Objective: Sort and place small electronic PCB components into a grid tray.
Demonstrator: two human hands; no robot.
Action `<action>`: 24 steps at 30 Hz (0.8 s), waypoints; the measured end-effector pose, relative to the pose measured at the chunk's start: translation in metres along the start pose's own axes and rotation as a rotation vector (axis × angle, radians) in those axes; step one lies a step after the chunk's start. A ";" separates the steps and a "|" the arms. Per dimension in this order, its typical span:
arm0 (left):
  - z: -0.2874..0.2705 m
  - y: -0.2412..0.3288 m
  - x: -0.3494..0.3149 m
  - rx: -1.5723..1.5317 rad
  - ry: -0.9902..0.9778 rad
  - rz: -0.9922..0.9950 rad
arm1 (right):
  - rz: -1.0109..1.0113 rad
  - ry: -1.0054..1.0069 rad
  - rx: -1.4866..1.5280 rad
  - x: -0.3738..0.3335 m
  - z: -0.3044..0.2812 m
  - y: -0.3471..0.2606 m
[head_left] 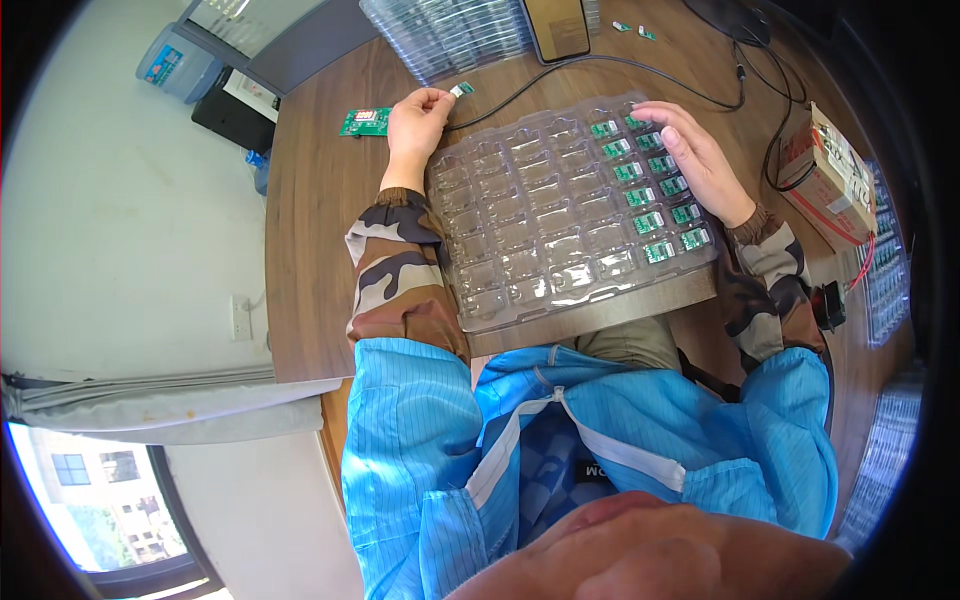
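A small green circuit board (465, 89) with a light-coloured connector is pinched between the thumb and forefinger of my left hand (417, 120), beyond the tray's far left corner. Beside that hand lies a larger green board with a display (367, 122), partly covered by the hand. The clear plastic tray (535, 228) has rows of pockets; its two right columns hold several small green boards (640, 197). My right hand (700, 160) is open, fingers stretched over the tray's far right corner, hiding part of a board there. Whether it touches that board I cannot tell.
Stacked clear trays (440, 40) and a phone-like device (557, 28) stand at the back. Two loose boards (632, 30) lie beyond. A black cable (640, 62) runs behind the tray. On the right are a cardboard box (828, 175) and more trays (885, 270).
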State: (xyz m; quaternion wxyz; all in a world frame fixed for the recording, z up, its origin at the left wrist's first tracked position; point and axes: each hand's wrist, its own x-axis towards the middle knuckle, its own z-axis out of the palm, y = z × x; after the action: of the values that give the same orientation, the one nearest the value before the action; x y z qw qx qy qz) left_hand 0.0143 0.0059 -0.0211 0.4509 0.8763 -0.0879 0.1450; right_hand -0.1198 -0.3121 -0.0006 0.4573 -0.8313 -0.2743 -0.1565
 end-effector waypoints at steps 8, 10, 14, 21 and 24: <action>-0.001 -0.001 -0.001 -0.040 -0.006 0.001 | 0.034 -0.025 -0.007 -0.002 0.000 -0.002; -0.001 0.002 -0.002 -0.045 -0.011 0.000 | 0.019 -0.006 -0.005 -0.002 0.001 -0.002; -0.001 0.003 -0.005 -0.066 -0.012 -0.005 | 0.028 -0.006 -0.014 -0.003 0.002 -0.002; -0.002 0.006 -0.003 -0.081 -0.006 -0.002 | 0.040 -0.020 -0.036 -0.002 0.001 -0.003; -0.002 0.005 -0.002 -0.074 -0.011 -0.007 | 0.044 -0.028 -0.038 0.000 0.002 -0.002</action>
State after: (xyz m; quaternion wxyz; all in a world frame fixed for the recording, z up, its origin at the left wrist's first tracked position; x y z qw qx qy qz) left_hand 0.0104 0.0048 -0.0170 0.4831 0.8601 -0.0924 0.1352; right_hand -0.1210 -0.3093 -0.0006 0.4408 -0.8479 -0.2592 -0.1401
